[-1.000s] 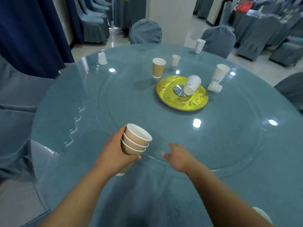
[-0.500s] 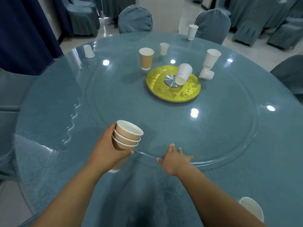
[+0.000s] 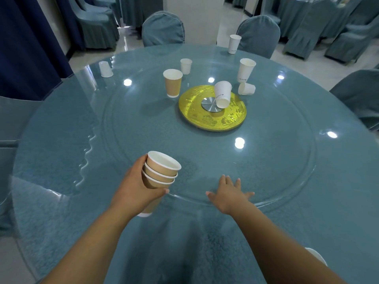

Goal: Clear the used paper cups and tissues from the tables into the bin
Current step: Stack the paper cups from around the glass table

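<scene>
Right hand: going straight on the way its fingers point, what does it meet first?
Likely the near rim of the yellow plate; only bare glass lies between it and the right hand; depth is uncertain.

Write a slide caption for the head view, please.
The left hand holds a cup stack; the right hand spreads at the turntable.

glossy glass tabletop [image 3: 61, 140], matt brown paper cup stack [image 3: 162, 171], brushed metal hub [image 3: 209, 104], cloth chair covers [image 3: 163, 27]

No legible text; tiny dark print on white cups [image 3: 246, 69], unreadable.
</scene>
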A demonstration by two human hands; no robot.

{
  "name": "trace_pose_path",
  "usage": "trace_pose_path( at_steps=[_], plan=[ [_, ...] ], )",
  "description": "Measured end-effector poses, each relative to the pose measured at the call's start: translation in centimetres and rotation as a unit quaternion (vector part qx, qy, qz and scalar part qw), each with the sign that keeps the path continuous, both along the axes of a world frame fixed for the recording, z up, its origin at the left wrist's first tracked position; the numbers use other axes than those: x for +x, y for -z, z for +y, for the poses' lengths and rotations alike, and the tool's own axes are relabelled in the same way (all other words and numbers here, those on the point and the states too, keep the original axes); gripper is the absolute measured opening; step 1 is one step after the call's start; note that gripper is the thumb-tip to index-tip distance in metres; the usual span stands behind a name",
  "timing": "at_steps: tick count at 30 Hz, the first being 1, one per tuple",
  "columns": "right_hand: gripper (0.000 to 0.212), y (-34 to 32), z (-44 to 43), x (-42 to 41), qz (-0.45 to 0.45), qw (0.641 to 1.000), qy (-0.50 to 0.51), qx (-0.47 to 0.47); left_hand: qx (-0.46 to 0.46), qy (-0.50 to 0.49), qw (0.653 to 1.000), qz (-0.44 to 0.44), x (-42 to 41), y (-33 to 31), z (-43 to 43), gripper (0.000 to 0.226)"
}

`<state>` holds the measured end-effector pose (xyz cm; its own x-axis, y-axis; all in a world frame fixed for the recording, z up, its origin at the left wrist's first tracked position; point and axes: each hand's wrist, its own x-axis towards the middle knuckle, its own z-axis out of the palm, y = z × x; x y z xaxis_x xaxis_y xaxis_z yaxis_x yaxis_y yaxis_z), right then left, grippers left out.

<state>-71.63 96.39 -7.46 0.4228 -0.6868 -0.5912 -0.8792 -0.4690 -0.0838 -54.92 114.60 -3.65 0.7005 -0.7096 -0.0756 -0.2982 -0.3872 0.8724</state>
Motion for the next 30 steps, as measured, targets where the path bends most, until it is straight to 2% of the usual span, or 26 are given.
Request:
trace_pose_path(
  at_steps=[4, 9, 13, 20, 24, 30],
  plan=[
    [0.084, 0.3, 0.5, 1.0, -0.026, 0.999, -0.018, 0.027, 0.006, 0.000, 1.000, 0.004, 0.4, 0.2, -0.4, 0.091],
    [0.089, 0.8, -0.6, 0.5, 0.003, 1.000, 0.029, 0.009, -0.002, 0.001, 1.000, 0.007, 0.9, 0.0, -0.9, 0.088],
    [0.087, 0.6, -1.9, 0.5, -0.011, 0.998, 0.068, 0.000, 0.006, -0.003, 1.000, 0.022, 1.4, 0.4, -1.4, 0.090],
    [0.083, 0.1, -2.7, 2.8, -0.077, 0.997, 0.006, -0.008, 0.004, -0.009, 1.000, 0.019, 2.2, 0.1, -2.9, 0.089],
    [0.087, 0.6, -3.3, 3.6, -0.052, 0.998, 0.016, 0.010, -0.001, -0.015, 1.000, 0.023, 2.8, -0.2, -3.6, 0.086],
    [0.092, 1.0, -5.2, 4.0, -0.001, 0.998, 0.064, -0.016, -0.004, -0.024, 0.999, 0.030, 3.9, -0.2, -4.7, 0.085]
  ],
)
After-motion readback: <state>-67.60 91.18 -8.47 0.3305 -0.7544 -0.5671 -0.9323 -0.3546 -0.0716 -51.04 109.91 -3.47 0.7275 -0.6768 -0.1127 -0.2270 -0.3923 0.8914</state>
